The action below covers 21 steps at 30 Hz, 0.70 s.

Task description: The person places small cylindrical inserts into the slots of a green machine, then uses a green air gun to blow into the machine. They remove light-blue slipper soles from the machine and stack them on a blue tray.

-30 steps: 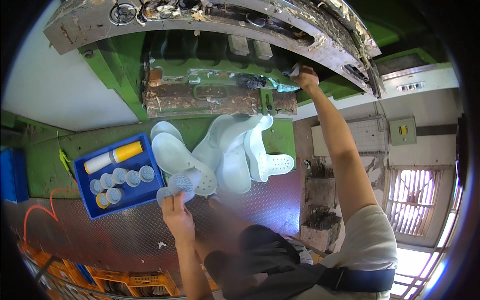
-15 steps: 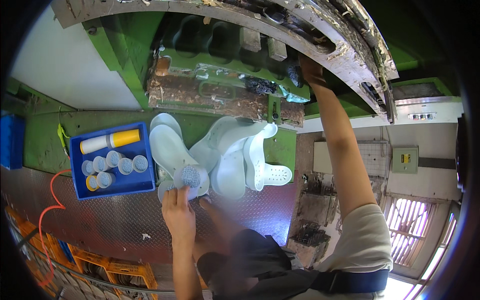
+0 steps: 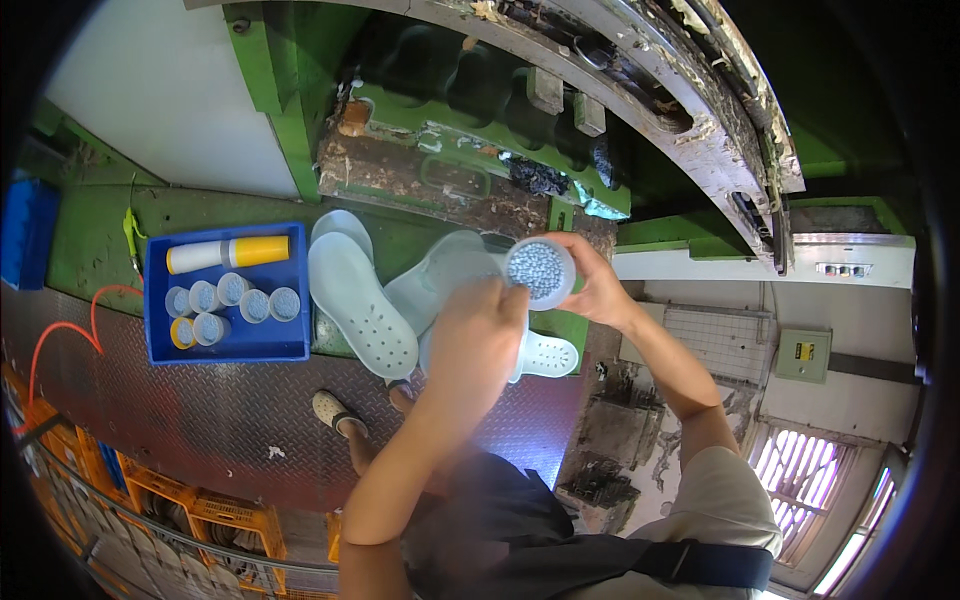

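In my right hand (image 3: 600,288) is a translucent cup of blue-grey pellets (image 3: 536,272), gripped from its right side and tipped so its mouth faces me. My left hand (image 3: 475,335), blurred by motion, is at the cup's left rim with its fingers curled; what they hold, if anything, is hidden. Behind and below the hands lie several pale mint foam clogs (image 3: 362,300), some with holes through the toe. They overlap on the green machine bed, and my left hand covers part of them.
To the left a blue tray (image 3: 228,352) holds several pellet-filled cups (image 3: 256,306) and a white-and-yellow stack of cups (image 3: 228,254). A green machine with a mould block (image 3: 420,175) stands beyond. A red hose (image 3: 60,328) and orange crates (image 3: 235,522) are at lower left.
My right hand has come back out of the machine and now grips a pellet cup. My left hand has moved right and up, from the clogs at the left to this cup.
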Each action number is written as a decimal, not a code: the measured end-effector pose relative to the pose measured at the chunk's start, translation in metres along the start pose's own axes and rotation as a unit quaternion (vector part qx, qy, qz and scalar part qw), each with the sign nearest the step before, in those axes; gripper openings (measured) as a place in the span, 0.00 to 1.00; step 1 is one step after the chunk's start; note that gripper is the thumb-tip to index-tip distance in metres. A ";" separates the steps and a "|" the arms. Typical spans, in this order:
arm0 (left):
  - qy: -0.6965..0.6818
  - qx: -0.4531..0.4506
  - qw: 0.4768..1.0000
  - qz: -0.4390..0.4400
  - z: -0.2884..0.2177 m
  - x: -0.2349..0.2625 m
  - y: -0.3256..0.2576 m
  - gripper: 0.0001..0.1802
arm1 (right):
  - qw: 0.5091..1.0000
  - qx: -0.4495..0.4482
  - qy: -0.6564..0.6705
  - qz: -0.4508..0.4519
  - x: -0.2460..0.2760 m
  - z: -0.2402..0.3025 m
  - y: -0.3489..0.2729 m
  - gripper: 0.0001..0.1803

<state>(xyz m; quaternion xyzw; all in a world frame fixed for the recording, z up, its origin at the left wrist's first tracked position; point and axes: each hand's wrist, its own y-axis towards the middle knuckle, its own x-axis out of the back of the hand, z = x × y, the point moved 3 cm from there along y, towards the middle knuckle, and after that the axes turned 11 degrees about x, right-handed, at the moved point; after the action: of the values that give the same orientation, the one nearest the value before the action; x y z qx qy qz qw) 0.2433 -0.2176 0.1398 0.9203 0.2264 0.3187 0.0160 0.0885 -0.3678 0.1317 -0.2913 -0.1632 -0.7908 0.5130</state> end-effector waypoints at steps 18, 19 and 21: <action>-0.103 0.134 0.978 -0.125 0.037 -0.022 -0.043 0.14 | 0.822 -0.130 -0.552 -0.046 0.143 -0.157 0.053 0.36; -0.098 0.126 0.978 -0.137 0.039 -0.020 -0.044 0.14 | 0.806 -0.112 -0.580 -0.034 0.143 -0.159 0.058 0.36; -0.090 0.112 0.978 -0.152 0.043 -0.015 -0.044 0.14 | 0.772 -0.090 -0.629 -0.014 0.145 -0.163 0.074 0.33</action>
<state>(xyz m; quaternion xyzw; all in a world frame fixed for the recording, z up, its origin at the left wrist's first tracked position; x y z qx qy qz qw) 0.2407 -0.1792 0.0893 0.8958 0.3959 0.2010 -0.0184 0.0634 -0.5935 0.0930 -0.7666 -0.3814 -0.4489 0.2558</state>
